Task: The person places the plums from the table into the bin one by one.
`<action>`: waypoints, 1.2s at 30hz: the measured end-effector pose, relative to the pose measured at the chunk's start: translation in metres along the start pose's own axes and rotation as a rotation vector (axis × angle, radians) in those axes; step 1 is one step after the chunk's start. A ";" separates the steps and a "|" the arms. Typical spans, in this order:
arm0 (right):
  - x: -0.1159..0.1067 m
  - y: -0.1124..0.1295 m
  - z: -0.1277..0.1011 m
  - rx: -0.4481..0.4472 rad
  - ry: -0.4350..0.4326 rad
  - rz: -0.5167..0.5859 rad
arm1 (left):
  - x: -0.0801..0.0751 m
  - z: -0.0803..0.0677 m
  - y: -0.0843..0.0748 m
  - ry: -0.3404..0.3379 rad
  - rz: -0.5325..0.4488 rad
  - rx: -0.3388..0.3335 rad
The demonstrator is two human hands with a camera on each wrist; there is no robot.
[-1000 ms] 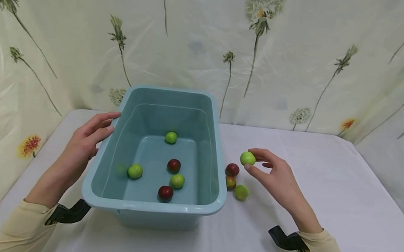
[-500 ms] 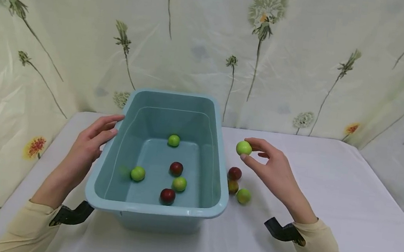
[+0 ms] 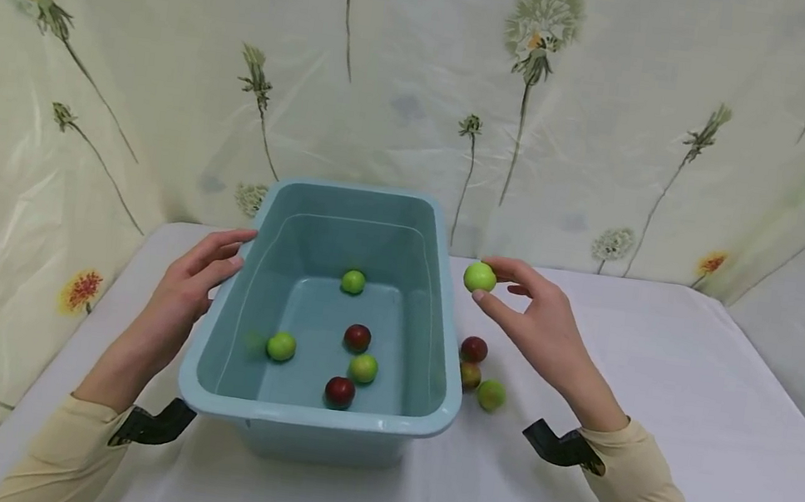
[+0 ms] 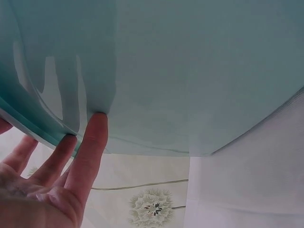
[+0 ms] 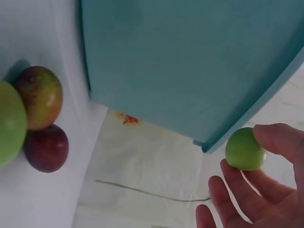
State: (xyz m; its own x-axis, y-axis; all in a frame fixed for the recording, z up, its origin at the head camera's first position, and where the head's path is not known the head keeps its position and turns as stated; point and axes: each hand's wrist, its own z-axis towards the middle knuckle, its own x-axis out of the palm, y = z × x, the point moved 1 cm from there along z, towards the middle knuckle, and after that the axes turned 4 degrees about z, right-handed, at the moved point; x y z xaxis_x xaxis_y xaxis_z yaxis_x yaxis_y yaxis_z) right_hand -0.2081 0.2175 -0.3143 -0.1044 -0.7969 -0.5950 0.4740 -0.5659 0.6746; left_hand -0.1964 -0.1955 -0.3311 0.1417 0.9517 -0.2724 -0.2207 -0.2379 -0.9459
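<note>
My right hand (image 3: 544,323) pinches a green plum (image 3: 480,277) between thumb and fingertips, just outside the right rim of a blue plastic bin (image 3: 314,417). The right wrist view shows the same green plum (image 5: 243,151) below the bin's rim line, the other fingers spread. On the bin's left side, my left hand (image 3: 174,298) touches the outer wall with fairly straight fingers (image 4: 90,147), close under the rim. Inside the bin lie several plums, among them a green plum (image 3: 353,282) near the back and a dark red plum (image 3: 340,392) at the front.
Beside the bin's right wall, a dark red plum (image 3: 474,349), a mottled red-green plum (image 3: 469,376) and a green plum (image 3: 491,395) sit together on the white tablecloth (image 3: 658,383). A dandelion-print curtain (image 3: 402,134) hangs behind the table.
Holding the green plum, my right hand has moved up and to the left, from over the loose plums toward the bin's right rim. My left hand stays at the bin's left side.
</note>
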 end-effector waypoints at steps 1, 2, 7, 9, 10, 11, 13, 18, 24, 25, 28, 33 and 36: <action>0.000 0.002 0.002 -0.011 -0.003 0.004 | 0.000 0.000 0.000 -0.002 -0.002 -0.001; 0.001 0.004 0.003 -0.018 -0.006 0.007 | 0.000 0.000 0.001 -0.003 -0.003 -0.001; 0.004 0.014 0.011 -0.037 -0.019 0.027 | 0.000 0.002 0.003 -0.007 0.000 0.000; 0.005 0.017 0.014 -0.048 -0.019 0.046 | 0.000 0.002 0.003 -0.006 0.003 -0.001; 0.006 0.019 0.015 -0.054 -0.019 0.057 | 0.000 0.003 0.004 -0.006 0.003 -0.001; 0.007 0.021 0.016 -0.063 -0.017 0.066 | 0.001 0.003 0.004 -0.007 0.004 -0.001; 0.009 0.024 0.019 -0.081 -0.011 0.086 | 0.000 0.003 0.004 -0.009 0.005 -0.003; 0.014 0.034 0.027 -0.119 0.000 0.111 | 0.000 0.002 0.004 -0.010 0.003 -0.003; 0.022 0.048 0.035 -0.171 0.035 0.104 | 0.000 0.001 0.004 -0.011 0.001 -0.005; 0.024 0.050 0.037 -0.179 0.046 0.099 | 0.000 0.001 0.004 -0.010 0.000 -0.003; 0.030 0.055 0.041 -0.203 0.079 0.089 | 0.000 0.001 0.004 -0.012 -0.001 -0.001; 0.041 0.062 0.047 -0.230 0.132 0.076 | 0.000 0.001 0.004 -0.009 -0.002 0.000; 0.046 0.065 0.050 -0.241 0.173 0.071 | 0.000 0.001 0.003 -0.010 -0.003 0.002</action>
State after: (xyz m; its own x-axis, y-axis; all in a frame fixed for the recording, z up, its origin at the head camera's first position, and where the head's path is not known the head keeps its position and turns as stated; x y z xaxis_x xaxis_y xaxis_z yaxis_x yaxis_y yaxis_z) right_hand -0.2257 0.1340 -0.2760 0.0770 -0.7728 -0.6300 0.6709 -0.4272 0.6061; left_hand -0.1985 -0.1956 -0.3342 0.1323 0.9543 -0.2680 -0.2221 -0.2350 -0.9463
